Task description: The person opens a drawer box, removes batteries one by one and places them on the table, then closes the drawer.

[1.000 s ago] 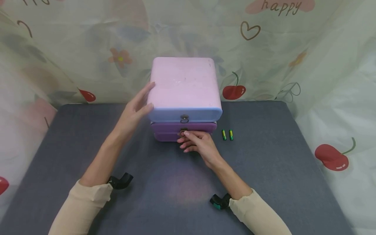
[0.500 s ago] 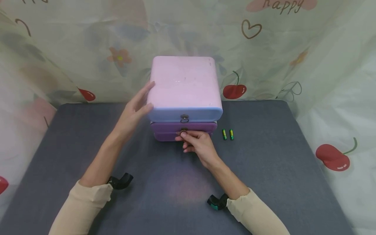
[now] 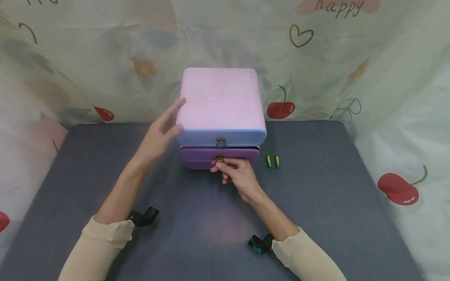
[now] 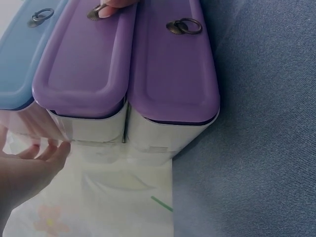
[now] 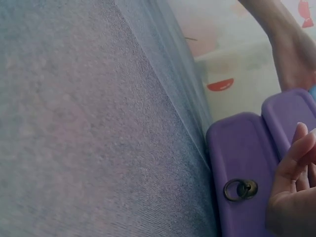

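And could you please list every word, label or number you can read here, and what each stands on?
"happy" on the printed cloth backdrop.
Lettering at its upper left: cut off by the picture's edge, unreadable.
Batteries: any print is too small to read.
Pink box top: tiny marks, too small to make out.
Purple drawer fronts: no text visible.

The left sleeve (image 3: 93, 251) and right sleeve (image 3: 306, 255) are plain light beige; both look soft, with creases gathered at the hem. A bent black wrist device (image 3: 145, 217) juts from the left one; its black counterpart (image 3: 266, 240) on the right carries a small teal patch (image 3: 257, 249); left hand (image 3: 159, 134) and right hand (image 3: 241, 176) are bare.
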`<state>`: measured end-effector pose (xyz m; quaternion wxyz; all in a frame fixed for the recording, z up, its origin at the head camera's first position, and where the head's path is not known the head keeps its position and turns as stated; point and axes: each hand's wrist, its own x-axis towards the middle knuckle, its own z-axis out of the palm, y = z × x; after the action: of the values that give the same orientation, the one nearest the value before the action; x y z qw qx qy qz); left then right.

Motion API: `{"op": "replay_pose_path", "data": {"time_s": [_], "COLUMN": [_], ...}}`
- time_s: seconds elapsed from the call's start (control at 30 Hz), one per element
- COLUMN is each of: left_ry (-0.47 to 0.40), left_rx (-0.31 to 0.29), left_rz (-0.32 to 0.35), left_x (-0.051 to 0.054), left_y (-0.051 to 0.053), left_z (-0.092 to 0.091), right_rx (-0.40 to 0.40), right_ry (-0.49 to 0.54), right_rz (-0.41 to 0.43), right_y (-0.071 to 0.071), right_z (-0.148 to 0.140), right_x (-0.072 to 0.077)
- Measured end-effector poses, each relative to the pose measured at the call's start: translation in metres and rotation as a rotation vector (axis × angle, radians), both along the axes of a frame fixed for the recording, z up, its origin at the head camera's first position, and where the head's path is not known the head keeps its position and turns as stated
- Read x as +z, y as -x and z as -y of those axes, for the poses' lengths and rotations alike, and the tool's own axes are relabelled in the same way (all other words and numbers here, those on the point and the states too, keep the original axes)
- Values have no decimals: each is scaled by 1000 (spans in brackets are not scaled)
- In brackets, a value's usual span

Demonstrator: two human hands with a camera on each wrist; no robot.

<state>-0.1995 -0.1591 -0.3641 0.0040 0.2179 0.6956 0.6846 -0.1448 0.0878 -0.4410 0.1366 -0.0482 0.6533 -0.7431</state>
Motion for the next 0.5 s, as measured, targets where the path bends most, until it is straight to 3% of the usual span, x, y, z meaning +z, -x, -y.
{"op": "replay_pose_path", "data": {"time_s": [0.5], "left_ry": [-2], "left_rx": [12], "left_rz": [-6], "left_x": [-2], "left_y": [3], "left_z": [0], "right_rx": [33], "right_ry": [-25], "right_rz": [-40], "right_y": [-15], "right_z": [-7], "right_x": [-1]}}
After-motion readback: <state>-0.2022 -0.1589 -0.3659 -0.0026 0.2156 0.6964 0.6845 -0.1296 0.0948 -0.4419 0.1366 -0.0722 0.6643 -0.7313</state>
